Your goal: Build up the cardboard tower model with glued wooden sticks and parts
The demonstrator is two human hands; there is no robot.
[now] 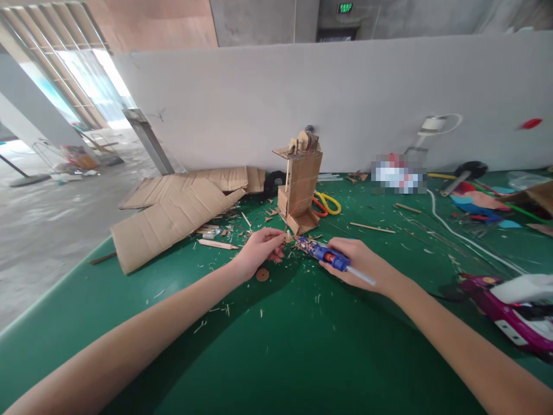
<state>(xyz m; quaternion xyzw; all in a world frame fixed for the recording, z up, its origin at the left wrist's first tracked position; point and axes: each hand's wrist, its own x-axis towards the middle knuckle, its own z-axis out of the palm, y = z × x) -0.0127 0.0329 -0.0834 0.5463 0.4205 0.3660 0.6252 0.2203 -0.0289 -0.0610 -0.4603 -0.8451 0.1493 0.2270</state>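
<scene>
My right hand (356, 262) is closed around a blue hot glue gun (322, 252) with a clear glue stick (362, 276) sticking out of its back. The gun's nozzle points left, close to the fingertips of my left hand (264, 251). Between thumb and finger, that hand pinches a small pale tan piece (289, 236), too small to name. Just below the left hand, a round cardboard disc (262, 274) with a centre hole lies on the green table. Behind both hands stands an upright cardboard structure (305, 184) with round pieces on top.
Flat cardboard sheets (168, 219) lie at the left, near a craft knife-like pale stick (218, 244). Yellow-handled scissors (330, 203) rest behind the structure. A wooden stick (372, 227), a white cable (458, 230) and a magenta device (510, 317) are on the right. Scraps litter the green table (276, 357).
</scene>
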